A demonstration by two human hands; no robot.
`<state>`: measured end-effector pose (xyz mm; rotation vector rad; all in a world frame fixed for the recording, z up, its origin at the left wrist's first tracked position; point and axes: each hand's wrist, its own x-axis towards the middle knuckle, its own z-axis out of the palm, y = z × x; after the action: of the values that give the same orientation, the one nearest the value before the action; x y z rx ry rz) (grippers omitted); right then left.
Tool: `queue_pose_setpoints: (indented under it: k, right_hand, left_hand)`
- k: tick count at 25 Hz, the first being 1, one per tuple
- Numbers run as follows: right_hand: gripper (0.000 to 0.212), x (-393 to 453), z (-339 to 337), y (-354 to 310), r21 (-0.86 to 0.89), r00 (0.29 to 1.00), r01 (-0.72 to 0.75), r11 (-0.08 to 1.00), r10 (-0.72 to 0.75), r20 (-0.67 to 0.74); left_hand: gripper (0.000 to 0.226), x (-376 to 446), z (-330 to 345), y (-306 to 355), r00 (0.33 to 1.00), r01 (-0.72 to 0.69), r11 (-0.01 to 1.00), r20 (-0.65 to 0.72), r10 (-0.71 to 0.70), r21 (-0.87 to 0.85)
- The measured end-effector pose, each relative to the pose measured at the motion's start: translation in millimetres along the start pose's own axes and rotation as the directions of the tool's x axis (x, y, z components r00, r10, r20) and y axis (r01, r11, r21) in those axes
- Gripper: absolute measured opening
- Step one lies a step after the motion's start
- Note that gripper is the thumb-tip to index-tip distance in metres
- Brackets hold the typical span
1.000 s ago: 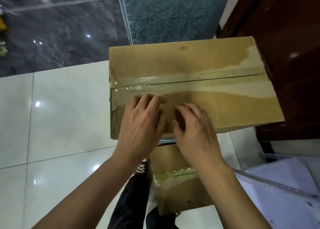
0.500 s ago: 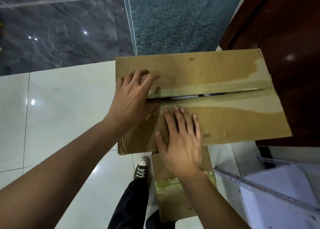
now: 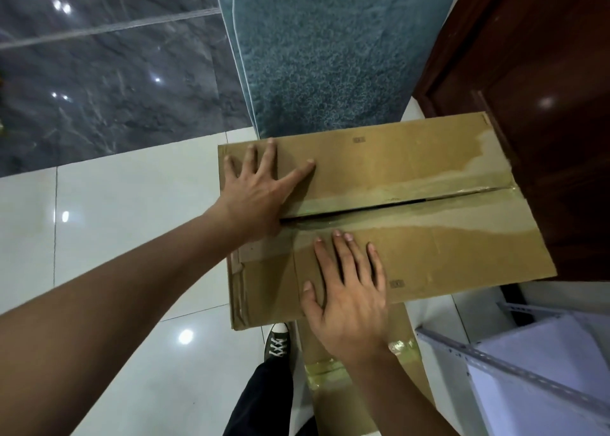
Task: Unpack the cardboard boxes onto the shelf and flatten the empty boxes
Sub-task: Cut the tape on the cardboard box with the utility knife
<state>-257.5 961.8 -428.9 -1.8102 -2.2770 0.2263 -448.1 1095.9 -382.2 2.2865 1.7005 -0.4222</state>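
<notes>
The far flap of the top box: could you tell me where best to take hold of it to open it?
Grip the far flap by its free edge along the open seam, hooking fingers in from the near side. The gap is widest beside the left hand, so fingers fit there.

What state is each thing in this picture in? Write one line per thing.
Top box: flaps shut, seam split open, tape cut.
Lower box: still taped shut.
Left hand: flat, fingers spread on far flap.
Right hand: flat on near flap.
Shelf: bare where visible.
</notes>
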Motion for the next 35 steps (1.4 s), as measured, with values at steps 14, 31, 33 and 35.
queue_pose_setpoints:
  k: [14, 31, 33, 35]
  right_hand:
    - [0.065, 2.5, -1.2, 0.5, -0.005, 1.0, -0.005, 1.0, 0.005, -0.008]
    - [0.039, 77.8, -16.2, -38.0, 0.09, 0.998, 0.059, 0.994, -0.055, -0.042]
    - [0.029, 95.3, -4.2, -56.5, 0.086, 0.992, 0.124, 0.988, -0.124, -0.006]
    - [0.036, 102.1, 8.2, -69.8, 0.079, 0.993, 0.122, 0.989, -0.12, -0.022]
  left_hand:
    - [0.062, 25.5, -111.4, -47.1, 0.837, -0.015, 1.0, -0.547, 0.006, -0.012]
    - [0.064, 26.7, 37.4, -61.6, 0.924, 0.021, 0.995, -0.378, -0.056, -0.096]
    - [0.063, 27.3, 39.0, -61.4, 0.92, 0.022, 0.993, -0.387, -0.065, -0.114]
    - [0.062, 28.8, 40.7, -61.7, 0.917, 0.028, 0.991, -0.392, -0.079, -0.132]
